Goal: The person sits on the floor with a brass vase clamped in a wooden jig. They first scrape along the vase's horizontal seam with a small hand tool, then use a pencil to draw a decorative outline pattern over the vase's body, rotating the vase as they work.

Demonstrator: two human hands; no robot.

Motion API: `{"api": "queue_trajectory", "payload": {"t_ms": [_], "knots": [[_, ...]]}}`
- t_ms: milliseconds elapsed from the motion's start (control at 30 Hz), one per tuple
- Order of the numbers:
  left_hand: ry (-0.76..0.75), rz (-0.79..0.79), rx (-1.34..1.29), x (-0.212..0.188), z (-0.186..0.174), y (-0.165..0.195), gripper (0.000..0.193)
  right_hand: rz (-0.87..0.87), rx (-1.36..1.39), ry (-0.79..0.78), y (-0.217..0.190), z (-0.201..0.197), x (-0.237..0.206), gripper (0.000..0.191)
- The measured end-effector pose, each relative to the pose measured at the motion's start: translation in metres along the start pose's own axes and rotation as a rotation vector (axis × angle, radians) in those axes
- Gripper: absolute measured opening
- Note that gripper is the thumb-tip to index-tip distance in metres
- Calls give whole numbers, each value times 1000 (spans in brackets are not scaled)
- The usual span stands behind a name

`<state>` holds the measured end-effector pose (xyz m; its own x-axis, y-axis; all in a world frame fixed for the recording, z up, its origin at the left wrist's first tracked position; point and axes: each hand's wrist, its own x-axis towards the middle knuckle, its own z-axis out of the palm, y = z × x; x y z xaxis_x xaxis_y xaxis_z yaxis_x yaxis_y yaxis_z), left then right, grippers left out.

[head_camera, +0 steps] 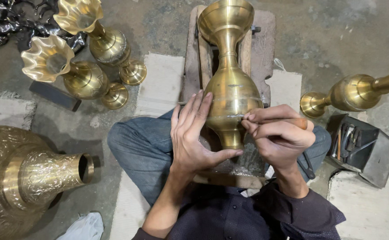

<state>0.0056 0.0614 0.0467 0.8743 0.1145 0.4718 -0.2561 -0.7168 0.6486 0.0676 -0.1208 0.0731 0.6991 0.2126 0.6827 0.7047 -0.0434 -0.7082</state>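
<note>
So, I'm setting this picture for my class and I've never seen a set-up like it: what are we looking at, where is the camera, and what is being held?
There is one picture, taken by a camera worn on a person's head, looking down at their own lap and hands. The person sits cross-legged on the floor. A plain brass vase lies on a wooden cradle in front of them. The left hand rests flat against the vase's side. The right hand grips a wooden-handled tool, its tip touching the vase's lower body. Around them lie three fluted brass vases, two at upper left and one at right, a large engraved brass vessel at lower left, and a metal tool box at right.
</note>
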Motion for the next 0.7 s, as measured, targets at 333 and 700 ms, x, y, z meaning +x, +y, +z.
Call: {"api": "queue_trajectory", "payload": {"t_ms": [333, 700], "knots": [[-5, 3, -19, 0, 1, -5, 128, -53, 17, 21, 6, 4, -3, 21], [-3, -1, -28, -1, 0, -4, 127, -53, 26, 27, 6, 5, -5, 21]]}}
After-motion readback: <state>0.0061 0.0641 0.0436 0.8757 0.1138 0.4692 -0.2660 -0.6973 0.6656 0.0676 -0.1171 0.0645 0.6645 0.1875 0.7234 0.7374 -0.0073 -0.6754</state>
